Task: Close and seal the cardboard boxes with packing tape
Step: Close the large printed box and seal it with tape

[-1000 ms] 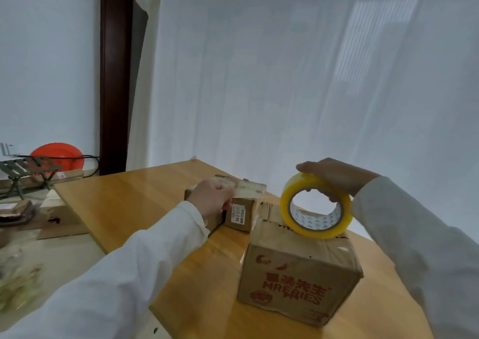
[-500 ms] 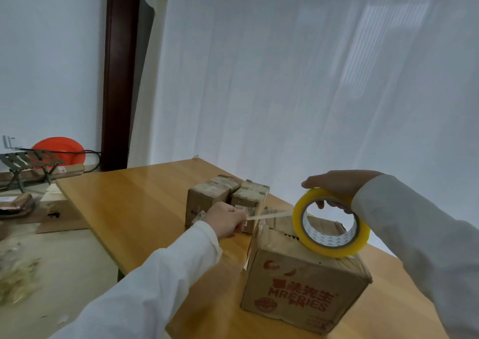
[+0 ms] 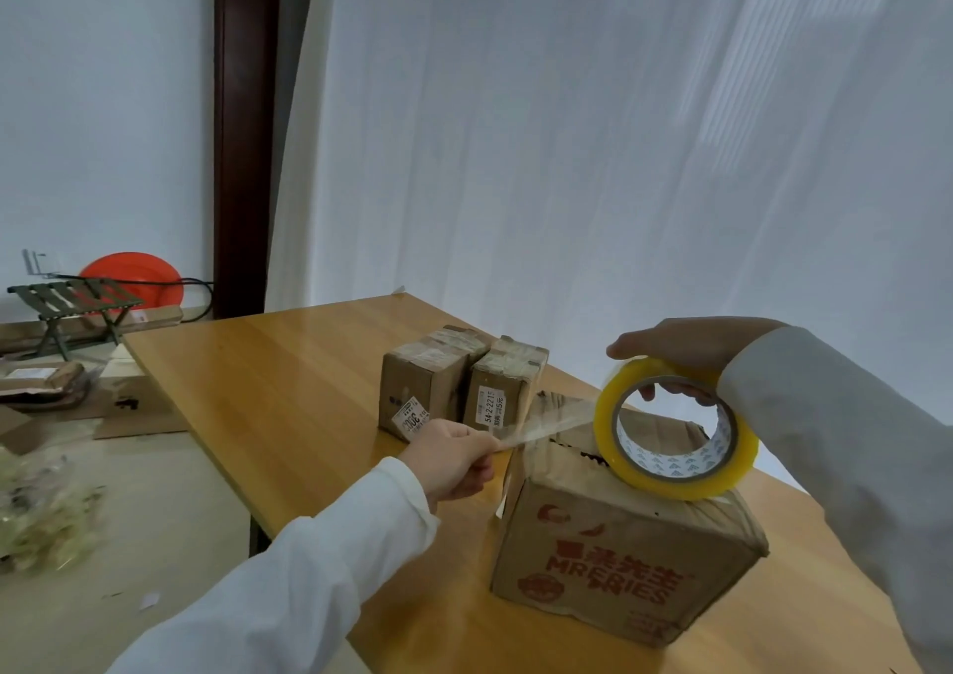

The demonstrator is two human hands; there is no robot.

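A brown cardboard box with red print [image 3: 619,560] stands on the wooden table [image 3: 289,395], its top flaps down. A yellow roll of packing tape [image 3: 675,428] stands on edge on the box top. My right hand [image 3: 686,351] grips the roll from above, fingers through its core. My left hand [image 3: 454,457] pinches the free end of the clear tape strip [image 3: 552,418], which stretches from the roll out past the box's left edge. Two small taped boxes [image 3: 464,384] sit side by side behind it.
To the left, on the floor, lie flattened cardboard pieces [image 3: 62,390], a small folding stool [image 3: 72,307], an orange basin [image 3: 134,276] and pale scraps [image 3: 41,513]. A white curtain hangs behind the table.
My left hand left the small boxes, took the tape end and pulled it out leftward and down. The roll shifted slightly right on the box top.
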